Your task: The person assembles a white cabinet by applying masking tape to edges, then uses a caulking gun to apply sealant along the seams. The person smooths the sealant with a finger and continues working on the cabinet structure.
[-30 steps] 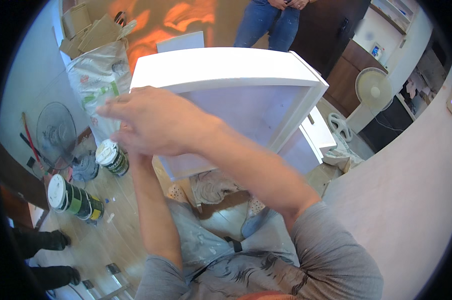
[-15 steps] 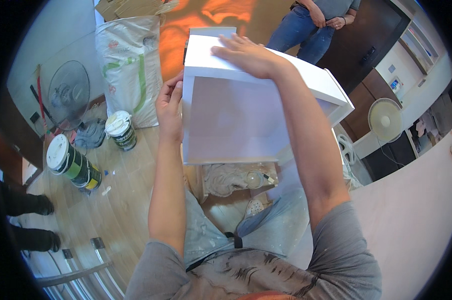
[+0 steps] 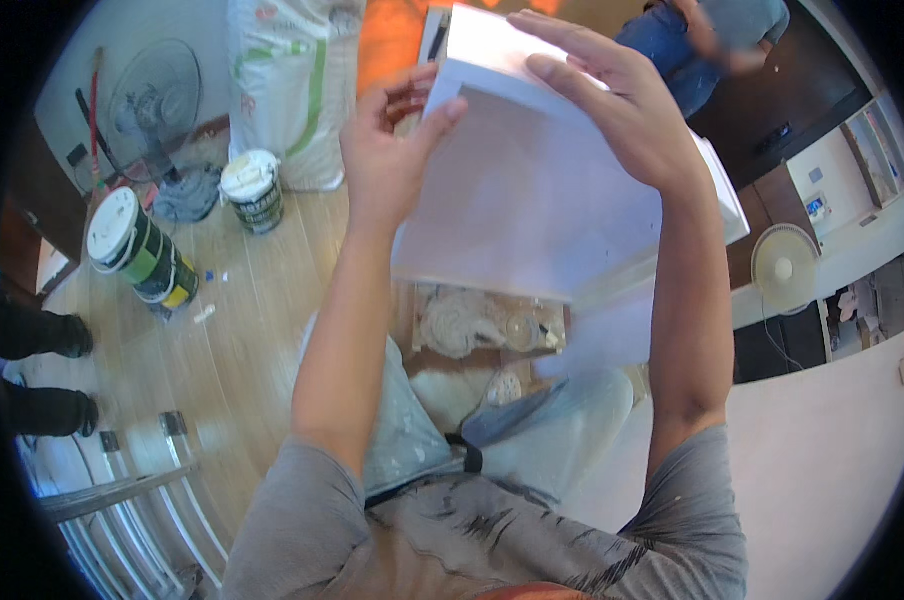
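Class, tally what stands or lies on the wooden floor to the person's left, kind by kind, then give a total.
Paint buckets with white lids: 2
Standing fans: 1
White sacks: 1
Grey rags: 1
Total: 5

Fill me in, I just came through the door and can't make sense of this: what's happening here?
A person holds a white box-like panel up in front of them with both hands. The left hand grips its left edge, and the right hand lies over its top. Below on the wooden floor stand two paint cans, a white sack and a fan. Another person stands behind.
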{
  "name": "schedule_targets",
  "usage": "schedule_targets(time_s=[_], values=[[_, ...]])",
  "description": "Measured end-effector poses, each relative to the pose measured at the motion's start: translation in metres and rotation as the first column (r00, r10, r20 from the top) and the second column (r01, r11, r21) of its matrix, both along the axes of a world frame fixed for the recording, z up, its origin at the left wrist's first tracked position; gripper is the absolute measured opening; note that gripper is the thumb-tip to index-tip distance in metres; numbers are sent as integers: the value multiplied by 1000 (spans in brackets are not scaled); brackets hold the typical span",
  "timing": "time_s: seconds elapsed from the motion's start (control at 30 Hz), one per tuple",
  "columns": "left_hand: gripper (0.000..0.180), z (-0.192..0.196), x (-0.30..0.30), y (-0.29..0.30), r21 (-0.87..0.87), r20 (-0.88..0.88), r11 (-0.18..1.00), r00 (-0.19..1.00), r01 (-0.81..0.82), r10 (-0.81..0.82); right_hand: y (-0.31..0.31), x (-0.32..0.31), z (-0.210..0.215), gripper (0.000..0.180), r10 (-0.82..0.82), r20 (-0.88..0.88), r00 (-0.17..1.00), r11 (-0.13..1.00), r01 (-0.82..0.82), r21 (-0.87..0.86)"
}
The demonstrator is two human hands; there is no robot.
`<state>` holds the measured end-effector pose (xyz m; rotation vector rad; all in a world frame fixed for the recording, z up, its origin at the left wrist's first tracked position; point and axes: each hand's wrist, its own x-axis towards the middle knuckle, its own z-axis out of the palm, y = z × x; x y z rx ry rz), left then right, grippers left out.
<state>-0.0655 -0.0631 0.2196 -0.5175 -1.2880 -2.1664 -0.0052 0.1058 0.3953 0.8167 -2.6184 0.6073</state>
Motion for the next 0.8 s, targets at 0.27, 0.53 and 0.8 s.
schedule_targets(time_s=[0.27, 0.53, 0.8], values=[[22, -7, -11, -24, 19, 43, 974, 973, 227, -227, 73, 25, -69, 34, -212, -427, 879, 960, 270, 80], [16, -37, -25, -75, -496, 277, 758, 905, 423, -323, 204, 123, -95, 24, -677, -377, 632, 732, 632, -254], [31, -61, 0, -93, -560, 640, 642, 765, 523, -64, 189, 126, -270, 30, -603, 417, 680, 773, 628, 92]])
